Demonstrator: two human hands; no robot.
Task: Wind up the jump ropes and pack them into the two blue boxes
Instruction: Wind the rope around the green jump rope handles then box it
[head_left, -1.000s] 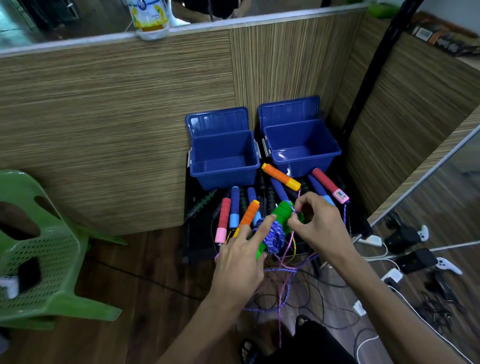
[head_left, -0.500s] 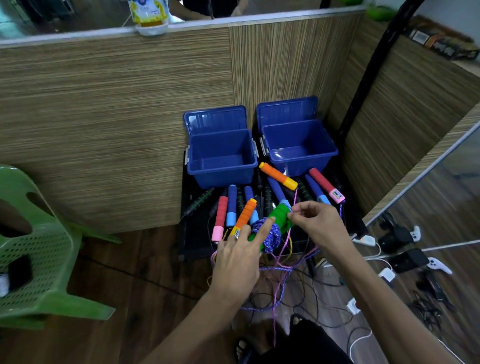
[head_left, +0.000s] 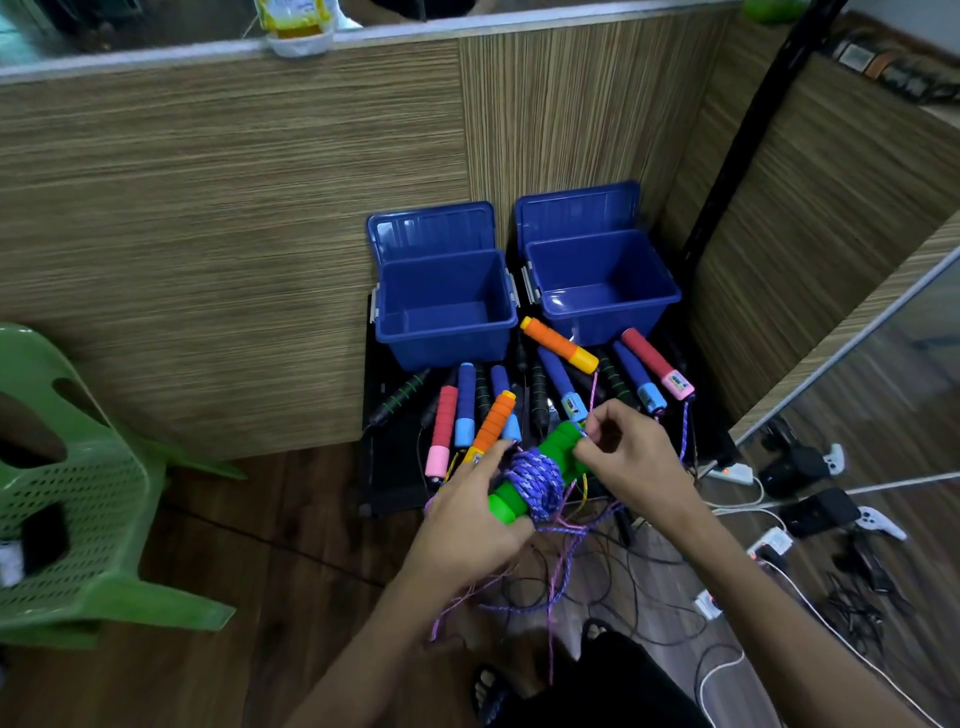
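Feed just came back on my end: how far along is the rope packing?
Nothing is packed yet: both blue boxes sit open and empty. In hand: left hand grips the green handles with purple rope partly wound, right hand pinching the rope. Left: the loose tail, then the other ropes' handles before the boxes.

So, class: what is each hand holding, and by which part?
The left hand grips the green handles at their lower end, below the wound purple rope. The right hand pinches the rope beside the handles' upper end.
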